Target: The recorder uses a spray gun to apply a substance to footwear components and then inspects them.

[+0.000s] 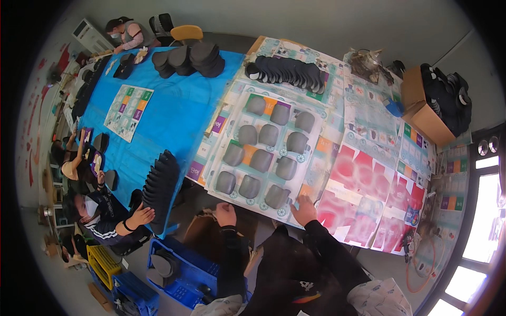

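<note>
Several dark grey rounded pads [262, 160] lie spaced in rows on a printed sheet [216, 190] in front of me. My left hand [225, 214] is just off the near edge of the sheet, its fingers curled closed. Whatever it may hold is hidden. At the near right corner of the sheet is my right hand [304, 211], thumb and fingers apart, beside the nearest right pad [276, 196]. No object shows in it. Beyond the rows, an overlapping line of dark pads [287, 73] stretches across the table.
Red-and-white sheets [363, 184] cover the table at right. A cardboard box [429, 124] of dark pieces stands beyond. On the blue table [174, 113] at left are pad stacks [205, 58]; a co-worker's hand [139, 217] touches an upright row [161, 187]. Blue crates [184, 258] stand below.
</note>
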Tool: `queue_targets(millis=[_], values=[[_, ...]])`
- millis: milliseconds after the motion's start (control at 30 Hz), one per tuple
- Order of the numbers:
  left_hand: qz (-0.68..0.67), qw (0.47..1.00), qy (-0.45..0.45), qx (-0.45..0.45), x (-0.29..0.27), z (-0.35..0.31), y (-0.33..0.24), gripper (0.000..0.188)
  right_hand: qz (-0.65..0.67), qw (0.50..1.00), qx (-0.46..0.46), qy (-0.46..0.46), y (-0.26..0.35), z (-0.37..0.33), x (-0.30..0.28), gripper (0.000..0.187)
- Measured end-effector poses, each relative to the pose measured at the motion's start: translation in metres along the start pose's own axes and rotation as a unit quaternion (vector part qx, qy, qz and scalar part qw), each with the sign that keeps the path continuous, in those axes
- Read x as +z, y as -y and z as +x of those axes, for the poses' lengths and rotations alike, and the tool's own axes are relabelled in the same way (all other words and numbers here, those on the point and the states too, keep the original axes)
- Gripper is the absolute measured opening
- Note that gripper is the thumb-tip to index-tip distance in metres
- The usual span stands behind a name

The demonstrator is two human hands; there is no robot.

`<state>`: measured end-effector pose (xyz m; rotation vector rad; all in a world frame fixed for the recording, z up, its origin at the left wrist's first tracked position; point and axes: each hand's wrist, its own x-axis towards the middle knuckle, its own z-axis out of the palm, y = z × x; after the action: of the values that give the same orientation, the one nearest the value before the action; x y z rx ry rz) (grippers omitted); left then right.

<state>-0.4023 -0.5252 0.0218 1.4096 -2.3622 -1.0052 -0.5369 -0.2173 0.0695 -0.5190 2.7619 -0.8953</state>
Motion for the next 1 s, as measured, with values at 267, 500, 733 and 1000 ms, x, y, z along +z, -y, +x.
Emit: queue_targets(millis=[267,500,733,1000], values=[[0.160,0.961,-0.178,0.135,-0.028,0.073,0.020,0.038,0.059,0.975,0.170,0.132,-0.036,-0.026,0.067,0.044],[0.187,0.965,-0.118,0.138,-0.029,0.088,0.017,0.029,0.164,0.943,0.251,0.145,-0.048,-0.029,0.097,0.048],[0.143,0.977,-0.083,0.138,-0.039,0.110,0.035,0.020,0.196,0.929,0.284,0.136,-0.037,-0.021,0.100,0.045],[-0.196,0.960,0.200,0.005,-0.052,0.150,0.038,0.027,0.312,0.867,0.366,0.131,-0.011,-0.007,0.065,0.032]])
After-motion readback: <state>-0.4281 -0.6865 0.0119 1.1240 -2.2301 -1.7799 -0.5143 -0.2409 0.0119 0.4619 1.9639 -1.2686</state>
